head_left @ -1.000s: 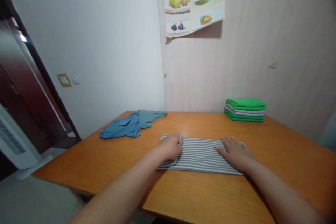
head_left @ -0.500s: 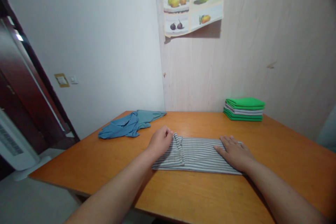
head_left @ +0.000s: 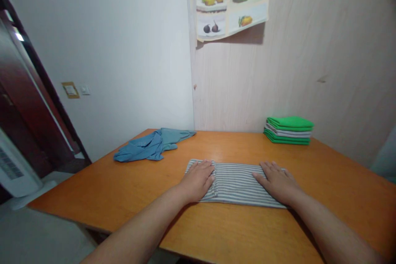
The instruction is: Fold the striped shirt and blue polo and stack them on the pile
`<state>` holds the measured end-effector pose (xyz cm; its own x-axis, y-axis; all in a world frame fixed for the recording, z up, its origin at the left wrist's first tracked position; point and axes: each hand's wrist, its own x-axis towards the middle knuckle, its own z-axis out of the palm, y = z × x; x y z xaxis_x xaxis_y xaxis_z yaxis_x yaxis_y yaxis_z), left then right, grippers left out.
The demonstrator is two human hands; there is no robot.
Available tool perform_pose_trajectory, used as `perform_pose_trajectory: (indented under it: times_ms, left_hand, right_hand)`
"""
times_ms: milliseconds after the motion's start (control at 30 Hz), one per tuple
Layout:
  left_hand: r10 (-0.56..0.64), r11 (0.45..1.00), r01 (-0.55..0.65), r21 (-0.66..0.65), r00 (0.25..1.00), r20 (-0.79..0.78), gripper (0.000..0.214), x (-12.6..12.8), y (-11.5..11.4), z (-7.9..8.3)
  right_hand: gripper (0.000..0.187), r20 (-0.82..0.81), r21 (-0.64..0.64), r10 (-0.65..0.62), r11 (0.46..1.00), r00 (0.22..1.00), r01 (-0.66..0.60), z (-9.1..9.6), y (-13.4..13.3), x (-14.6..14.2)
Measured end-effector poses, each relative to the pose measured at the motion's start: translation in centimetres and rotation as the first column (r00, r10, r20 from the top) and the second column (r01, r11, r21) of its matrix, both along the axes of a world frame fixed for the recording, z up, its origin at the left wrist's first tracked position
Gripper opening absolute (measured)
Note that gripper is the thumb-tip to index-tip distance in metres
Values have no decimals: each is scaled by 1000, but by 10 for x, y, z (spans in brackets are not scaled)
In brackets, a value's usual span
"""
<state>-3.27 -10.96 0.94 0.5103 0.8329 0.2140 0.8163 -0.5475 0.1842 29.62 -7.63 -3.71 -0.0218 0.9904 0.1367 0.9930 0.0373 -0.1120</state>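
Note:
A grey-and-white striped garment (head_left: 238,183), folded into a long flat strip, lies on the orange-brown table in front of me. Its left end is turned over onto itself, with a gathered edge showing beside my fingers. My left hand (head_left: 198,180) rests flat on that folded end, fingers stretched out and palm down. On the right end my right hand (head_left: 277,182) lies open, its thumb pointing left and its fingers toward the far edge. Neither hand grips the cloth. Parts of both ends are hidden beneath my hands.
A crumpled blue garment (head_left: 148,145) lies at the table's far left. At the back right stands a neat stack of green and grey folded cloths (head_left: 288,130). The wooden table (head_left: 241,231) meets the wall, where a fruit poster (head_left: 232,6) hangs.
My left hand has gone from a closed grip at the cloth's left edge to lying flat on the turned-over end. My right hand stays in place on the cloth.

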Motion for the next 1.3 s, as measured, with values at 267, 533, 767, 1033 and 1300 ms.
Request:
perform_pose_trajectory:
  times_ms: [267,533,767,1033,1300]
  left_hand:
    - [8,994,-22,-107,992,-123,69,3,-9,10]
    - [-19,988,-8,-153,985,-169,82,3,-13,10]
    - [-29,992,23,-126,999,-46,71,0,-8,14]
    - [17,1000,-16,-6,997,72,55,-8,5,13]
    - [22,989,-42,-143,990,-137,81,-3,-2,10]
  right_hand:
    - [83,-8,-6,10,1000,1000,-10,2,-1,1]
    - [83,-1,-29,-2,1000,1000,2,4,-3,0]
    - [83,-5,-5,3,1000,1000,-3,0,-2,2]
    - [81,7,-11,4,1000,1000,-3,3,-2,1]
    - [81,-3,-19,6,1000,1000,-6,7,-6,-1]
